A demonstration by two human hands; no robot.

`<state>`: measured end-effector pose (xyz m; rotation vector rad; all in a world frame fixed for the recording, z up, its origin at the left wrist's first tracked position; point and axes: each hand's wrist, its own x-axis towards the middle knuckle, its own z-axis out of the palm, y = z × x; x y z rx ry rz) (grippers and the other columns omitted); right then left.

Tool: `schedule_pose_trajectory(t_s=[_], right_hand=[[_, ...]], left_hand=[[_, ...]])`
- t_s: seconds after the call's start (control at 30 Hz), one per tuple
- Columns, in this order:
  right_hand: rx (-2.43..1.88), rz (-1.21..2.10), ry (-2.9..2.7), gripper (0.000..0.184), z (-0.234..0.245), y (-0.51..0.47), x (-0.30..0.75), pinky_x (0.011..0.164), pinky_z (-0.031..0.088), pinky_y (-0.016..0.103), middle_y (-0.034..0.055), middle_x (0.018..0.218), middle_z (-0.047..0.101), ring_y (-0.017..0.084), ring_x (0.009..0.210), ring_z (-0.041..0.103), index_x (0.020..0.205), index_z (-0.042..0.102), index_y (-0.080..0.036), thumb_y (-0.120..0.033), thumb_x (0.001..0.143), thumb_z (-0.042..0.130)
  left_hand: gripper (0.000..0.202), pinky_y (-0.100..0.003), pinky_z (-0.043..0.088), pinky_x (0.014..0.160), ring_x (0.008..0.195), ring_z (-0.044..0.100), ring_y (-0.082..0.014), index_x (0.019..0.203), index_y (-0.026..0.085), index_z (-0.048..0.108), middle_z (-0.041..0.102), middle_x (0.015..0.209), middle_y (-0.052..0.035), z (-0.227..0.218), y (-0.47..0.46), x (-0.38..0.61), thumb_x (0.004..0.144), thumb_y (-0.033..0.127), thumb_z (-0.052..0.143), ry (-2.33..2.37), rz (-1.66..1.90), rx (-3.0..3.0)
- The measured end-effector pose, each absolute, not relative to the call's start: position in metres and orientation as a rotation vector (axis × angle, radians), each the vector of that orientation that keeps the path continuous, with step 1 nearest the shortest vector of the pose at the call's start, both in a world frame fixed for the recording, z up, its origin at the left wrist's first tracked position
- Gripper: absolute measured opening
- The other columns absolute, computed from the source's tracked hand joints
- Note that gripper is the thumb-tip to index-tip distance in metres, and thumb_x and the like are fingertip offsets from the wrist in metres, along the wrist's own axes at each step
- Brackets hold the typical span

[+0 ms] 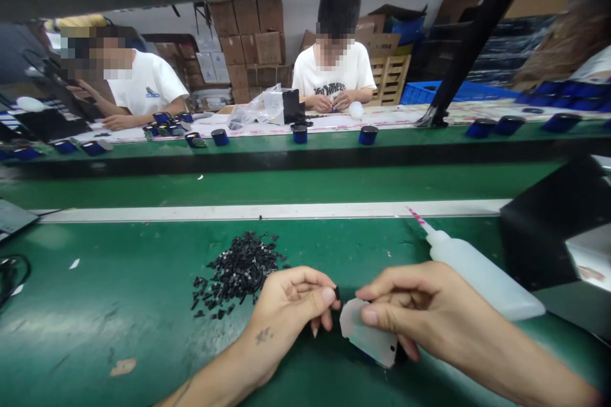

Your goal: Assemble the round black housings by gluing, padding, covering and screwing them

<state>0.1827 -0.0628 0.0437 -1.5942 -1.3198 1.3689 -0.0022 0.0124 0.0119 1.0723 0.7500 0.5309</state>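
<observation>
Between the thumb and fingers of my left hand (296, 305) is a small black piece (337, 293), pinched at the fingertips. My right hand (420, 308) grips a pale, flat, translucent plate (365, 331) with a cut outline and a small dark hole near its lower corner. Something dark shows beneath the plate, mostly hidden by it and by my fingers. The two hands are close together, and the black piece is just left of the plate's upper edge. Left of my left hand lies a heap of small black pieces (243, 267) on the green tabletop (157, 343).
A white squeeze bottle (482, 273) with a pink-marked nozzle lies right of my hands, near a black box (544, 222). Blue cylindrical parts (368, 135) line the far ledge. Two people in white shirts (334, 70) sit beyond. A black cable (14, 273) lies at left.
</observation>
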Motion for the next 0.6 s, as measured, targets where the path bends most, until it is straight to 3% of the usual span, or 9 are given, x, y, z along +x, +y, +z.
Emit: schedule_pose_trajectory(t_s=[0.17,0.27,0.6], right_hand=[[-1.546,1.079,-1.586,0.021,0.0459,-0.0590,0.1819,0.054,0.043,0.017,-0.0007,0.072,0.064,0.010,0.061,0.056,0.084,0.075,-0.025,-0.038,0.090,0.059],[-1.524,1.093,-1.579,0.020,0.0443,-0.0589,0.1815,0.053,0.043,0.016,-0.0018,0.076,0.066,0.009,0.060,0.055,0.091,0.075,-0.027,-0.038,0.092,0.058],[-1.495,1.277,-1.401,0.023,0.0397,-0.0596,0.1807,0.050,0.044,0.014,-0.0011,0.075,0.067,0.008,0.057,0.053,0.083,0.073,-0.024,-0.043,0.089,0.061]], left_hand=[[0.031,-0.016,0.033,0.046,0.053,0.049,-0.0069,0.081,0.012,0.064,0.057,0.060,0.0012,0.0109,0.0126,-0.0058,0.076,0.040,0.075,0.734,0.486,1.101],[0.033,-0.016,0.036,0.045,0.052,0.050,-0.0074,0.084,0.012,0.063,0.058,0.060,0.0007,0.0104,0.0129,-0.0060,0.074,0.039,0.078,0.700,0.475,1.029],[0.022,-0.021,0.050,0.053,0.058,0.063,-0.0122,0.084,0.010,0.066,0.069,0.068,-0.0054,0.0042,0.0145,-0.0070,0.077,0.027,0.077,0.546,0.549,0.995]])
